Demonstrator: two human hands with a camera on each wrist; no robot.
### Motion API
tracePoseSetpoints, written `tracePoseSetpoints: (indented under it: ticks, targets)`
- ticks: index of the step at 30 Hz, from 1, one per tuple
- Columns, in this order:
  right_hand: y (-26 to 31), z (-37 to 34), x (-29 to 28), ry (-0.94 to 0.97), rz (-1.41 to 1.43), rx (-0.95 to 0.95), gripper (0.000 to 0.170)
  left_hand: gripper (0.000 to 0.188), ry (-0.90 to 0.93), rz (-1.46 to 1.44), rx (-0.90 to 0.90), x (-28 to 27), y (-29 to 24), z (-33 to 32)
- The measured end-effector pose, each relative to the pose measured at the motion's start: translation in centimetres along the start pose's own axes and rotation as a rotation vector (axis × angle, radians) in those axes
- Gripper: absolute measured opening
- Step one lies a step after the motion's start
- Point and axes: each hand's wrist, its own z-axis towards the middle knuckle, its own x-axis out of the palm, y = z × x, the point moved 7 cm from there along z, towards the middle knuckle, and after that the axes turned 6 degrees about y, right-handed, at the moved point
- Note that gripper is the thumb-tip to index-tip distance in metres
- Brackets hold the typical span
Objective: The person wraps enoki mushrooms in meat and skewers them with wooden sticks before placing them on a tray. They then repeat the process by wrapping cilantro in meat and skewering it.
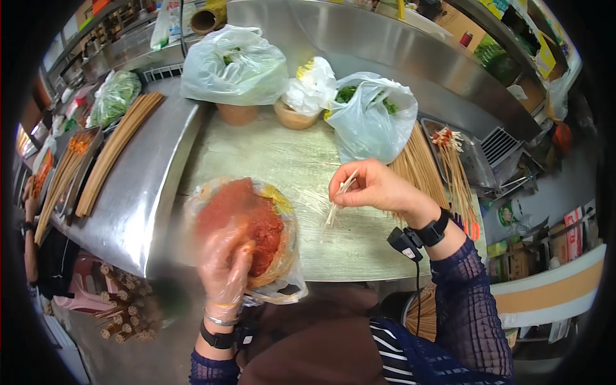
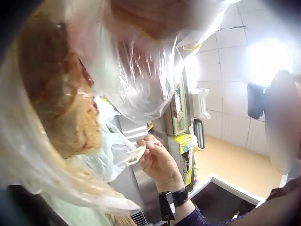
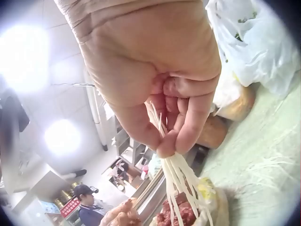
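Note:
In the head view, my right hand (image 1: pixel 375 186) pinches a small bunch of enoki mushrooms (image 1: pixel 332 215) between thumb and fingertips. In the right wrist view the pale strands (image 3: pixel 181 188) fan downward from the fingertips. My left hand (image 1: pixel 224 263), in a clear plastic glove, is over a plastic-lined bowl (image 1: pixel 287 253) of red minced filling (image 1: pixel 266 234). Its fingers blur into the red mass, so I cannot tell whether they grip any. The left wrist view shows the glove (image 2: pixel 146 89) large and close, beside the bag-lined bowl (image 2: pixel 70 117).
Loose enoki strands (image 1: pixel 311 200) lie on the pale green table (image 1: pixel 308 250). Bags of greens (image 1: pixel 237 67) (image 1: pixel 375 122) stand at the back. Wooden skewers (image 1: pixel 420 160) lie to the right, near a metal tray (image 1: pixel 471 151) with filled skewers (image 1: pixel 452 157). A steel counter (image 1: pixel 141 173) adjoins on the left.

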Motion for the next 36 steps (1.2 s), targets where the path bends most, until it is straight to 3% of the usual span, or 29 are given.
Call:
tracePoseSetpoints:
  ticks: [2, 7, 11, 12, 16, 19, 20, 24, 30, 33, 36]
  targets:
    - [1.7, 0.2, 1.7, 0.047, -0.023, -0.026, 0.009, 0.022, 0.042, 0.016, 0.076, 0.3, -1.3, 1.1]
    - [4.9, 0.6, 5.1, 0.162, -0.097, -0.222, 0.007, 0.042, 0.304, -0.519, -0.292, 4.0, -0.3, 1.8]
    - [5.8, 0.6, 6.8, 0.181, -0.147, -0.309, 0.009, 0.04, 0.459, -0.651, -0.424, 5.7, -1.3, 1.6]
    - [6.0, 0.5, 7.1, 0.17, -0.183, -0.339, 0.01, 0.032, 0.472, -0.653, -0.435, 5.5, -2.2, 1.8]
    - [6.9, 0.2, 7.6, 0.059, -0.368, -0.451, 0.01, 0.018, 0.421, -0.382, -0.352, 4.9, -2.5, 2.0]
    - [7.4, -0.3, 7.6, -0.061, -0.421, -0.54, 0.013, 0.018, 0.33, -0.481, -0.32, 4.7, -1.5, 1.7]
    - [7.2, -0.4, 7.6, -0.091, -0.413, -0.57, 0.013, 0.021, 0.302, -0.686, -0.457, 4.9, -1.1, 1.1]
    - [5.6, -0.3, 8.2, -0.189, -0.376, -0.658, 0.014, 0.028, 0.185, -1.082, -0.532, 5.1, -0.3, 0.2]
    - [5.6, -0.4, 9.4, -0.246, -0.474, -0.74, 0.018, 0.019, 0.082, -1.106, -0.509, 4.8, 0.8, 0.0]
    - [5.9, -0.5, 9.1, -0.291, -0.542, -0.74, 0.038, 0.013, 0.017, -1.078, -0.462, 4.3, 1.0, 0.3]
    - [3.9, -0.7, 7.9, -0.372, -0.206, -0.532, 0.063, 0.012, -0.049, -1.048, -0.426, 3.8, 1.3, 0.4]
